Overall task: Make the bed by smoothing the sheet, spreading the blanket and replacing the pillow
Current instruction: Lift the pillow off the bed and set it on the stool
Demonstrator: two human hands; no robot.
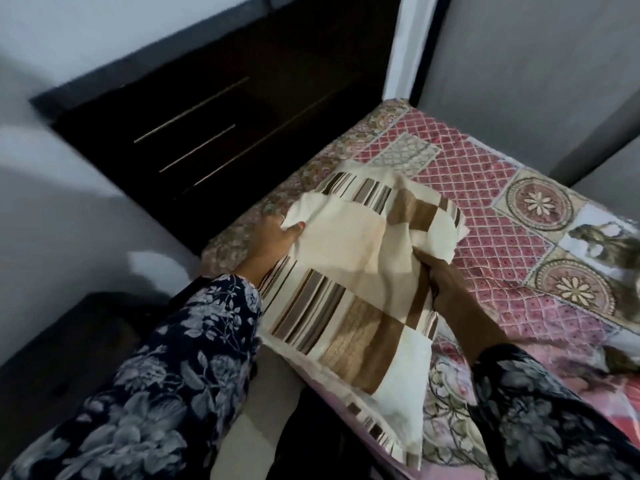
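While the pillow (349,285) lies on the pink sheet (485,216) near the dark headboard (242,109), left hand (273,240) pinches its far corner; right hand (440,282) apparently clutches its right edge, fingers partly hidden.

a home bedroom: a bed (485,202) with patterned cover against a dark wooden headboard (225,116).

No text, label, brand, number or sign is showing legibly anywhere in this view. The pillow (353,282) and the bedsheet (485,209) are carrying only woven and printed patterns, with no lettering on them, and the dark headboard (221,109) is bearing only plain metal strips.
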